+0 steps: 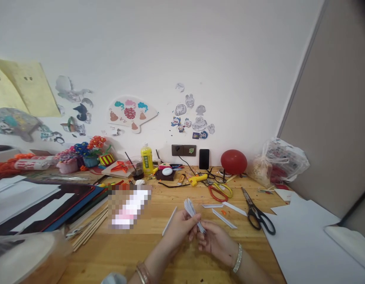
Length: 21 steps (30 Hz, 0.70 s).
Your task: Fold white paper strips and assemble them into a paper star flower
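A thin bundle of folded white paper strips (189,206) stands tilted between my two hands over the wooden table. My left hand (184,225) is closed round its middle, thumb across the front. The fingers of my right hand (213,238) pinch the bundle's lower end. Close by lie loose white paper strips: one (169,221) beside my left hand, another folded one (224,219) beyond my right hand, and a flat one (234,208) further right. Black-handled scissors (257,216) rest to the right of these strips.
White paper sheets (309,240) cover the table's right side. Red-and-yellow-handled scissors (220,191), a yellow glue gun (198,180), a phone (204,159), a red balloon (233,161) and a yellow bottle (146,158) line the back. Wooden sticks (92,228) lie left.
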Available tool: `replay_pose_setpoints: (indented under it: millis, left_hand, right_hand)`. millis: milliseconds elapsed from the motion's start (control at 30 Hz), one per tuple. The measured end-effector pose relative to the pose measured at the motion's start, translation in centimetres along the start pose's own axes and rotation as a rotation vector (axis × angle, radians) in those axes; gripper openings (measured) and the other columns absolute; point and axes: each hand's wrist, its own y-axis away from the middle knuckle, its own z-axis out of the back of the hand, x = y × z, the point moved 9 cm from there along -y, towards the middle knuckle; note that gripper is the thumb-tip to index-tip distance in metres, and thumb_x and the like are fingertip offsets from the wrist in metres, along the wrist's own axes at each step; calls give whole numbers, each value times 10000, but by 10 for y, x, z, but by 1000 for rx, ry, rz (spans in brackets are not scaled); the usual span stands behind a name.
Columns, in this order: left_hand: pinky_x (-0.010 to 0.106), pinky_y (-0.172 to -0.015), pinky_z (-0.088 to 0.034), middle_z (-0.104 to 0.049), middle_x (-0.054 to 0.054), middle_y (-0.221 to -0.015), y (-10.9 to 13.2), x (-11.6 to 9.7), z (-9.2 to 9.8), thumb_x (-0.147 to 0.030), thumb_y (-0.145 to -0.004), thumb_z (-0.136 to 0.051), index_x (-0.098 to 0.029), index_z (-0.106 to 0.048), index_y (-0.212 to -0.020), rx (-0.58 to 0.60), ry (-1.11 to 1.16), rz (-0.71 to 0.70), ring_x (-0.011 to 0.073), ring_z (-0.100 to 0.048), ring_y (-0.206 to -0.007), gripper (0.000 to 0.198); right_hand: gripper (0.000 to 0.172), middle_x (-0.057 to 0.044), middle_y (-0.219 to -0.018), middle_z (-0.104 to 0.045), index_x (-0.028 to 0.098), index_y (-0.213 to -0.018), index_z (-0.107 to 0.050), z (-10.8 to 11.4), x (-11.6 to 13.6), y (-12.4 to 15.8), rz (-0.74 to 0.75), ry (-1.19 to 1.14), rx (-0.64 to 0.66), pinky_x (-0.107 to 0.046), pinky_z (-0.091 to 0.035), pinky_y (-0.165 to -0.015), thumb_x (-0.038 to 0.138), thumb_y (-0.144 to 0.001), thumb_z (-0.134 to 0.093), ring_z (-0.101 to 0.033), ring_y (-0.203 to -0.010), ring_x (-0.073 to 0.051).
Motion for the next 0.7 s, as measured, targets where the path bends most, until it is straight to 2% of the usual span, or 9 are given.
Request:
replay_pose_setpoints:
  millis: [100,200,267,333,467,600,700]
  left_hand:
    - [185,-333,-167,-434,-70,-323,-2,4,6,-551,-621,-618,-157,-455,-526,-96,59,-15,30,-304,-263,436]
    - [183,-330,-152,-424,-80,-335,-2,10,11,-554,-601,-633,-164,-438,-533,-158,150,-3,21,-276,-260,440]
    - [181,-331,-158,-430,-86,-352,-3,12,11,-546,-587,-651,-169,-435,-555,-168,220,3,19,-272,-262,436]
    - [180,-331,-158,-420,-90,-354,-3,14,10,-544,-581,-662,-169,-428,-550,-158,260,13,16,-267,-261,443]
    - [175,-339,-143,-371,-96,-341,-1,10,3,-523,-607,-669,-155,-425,-516,-95,322,-11,5,-250,-267,451]
    - [168,-372,-196,-480,-73,-437,6,-2,-7,-452,-598,-719,-127,-553,-750,32,399,-70,14,-307,-302,395]
    - [181,-412,-256,-523,-46,-491,11,-10,-7,-460,-547,-749,-121,-595,-846,79,372,-113,40,-377,-353,477]
  right_hand:
    - [344,12,-579,-499,148,-677,-562,11,20,3,189,339,-188,-240,-377,-515,483,-755,-539,-428,-505,-103]
    - [204,-25,-698,-591,164,-745,-589,12,43,13,422,751,-356,-270,-395,-627,367,-756,-572,-523,-663,-162]
    - [112,-35,-763,-624,181,-814,-604,9,47,16,471,933,-386,-280,-393,-662,268,-756,-565,-542,-716,-181]
    - [89,-34,-752,-630,190,-800,-608,7,48,17,480,1051,-403,-277,-388,-646,210,-759,-532,-543,-697,-181]
    - [139,-31,-687,-612,179,-716,-593,3,54,21,512,1172,-431,-265,-381,-607,188,-775,-467,-532,-648,-169]
    - [167,-18,-653,-598,175,-691,-587,-7,71,36,634,1156,-443,-246,-375,-574,238,-789,-467,-519,-615,-150]
    - [169,-14,-665,-614,183,-713,-598,-20,76,47,713,1112,-351,-236,-382,-574,253,-805,-474,-531,-619,-141]
